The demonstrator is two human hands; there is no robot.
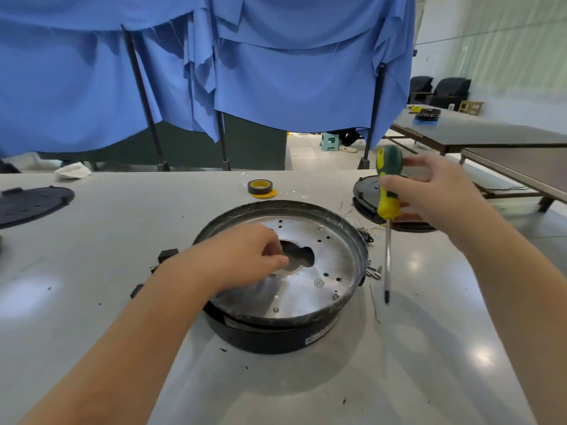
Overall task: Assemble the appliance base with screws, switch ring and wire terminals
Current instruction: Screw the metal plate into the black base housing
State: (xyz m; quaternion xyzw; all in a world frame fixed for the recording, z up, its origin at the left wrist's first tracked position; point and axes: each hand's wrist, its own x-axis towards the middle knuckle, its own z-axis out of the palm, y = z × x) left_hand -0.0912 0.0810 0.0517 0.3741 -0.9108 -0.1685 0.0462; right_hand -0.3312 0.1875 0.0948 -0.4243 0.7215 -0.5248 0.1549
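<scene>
1. The appliance base [282, 302], a round black housing with a silver metal plate [322, 259] set inside it, sits in the middle of the grey table [92, 302], directly in front of the person.
2. The left hand [245, 256] rests over the plate's central opening [299, 256]. Its fingers are curled with the tips drawn together, as if pinching something small, but what they hold, if anything, cannot be seen.
3. The right hand [429, 191] grips the yellow-and-green handle of a screwdriver [388, 210]. The tool is held upright to the right of the base, its tip just above the table and apart from the plate.
4. A few loose screws [373, 273] lie on the table, just beside the base's right rim.
5. Judged step: fastening the plate to the housing. A screw is probably being seated by the left hand.
6. The next move calls for bringing the screwdriver tip over the plate and squarely into a screw head while the left hand steadies the part.
7. Writing: a round stamped mark [319, 283] on the plate and a white label [319, 337] on the housing wall are both too small to read.
8. A black-and-yellow tape roll [260, 188] lies behind the base.
</scene>
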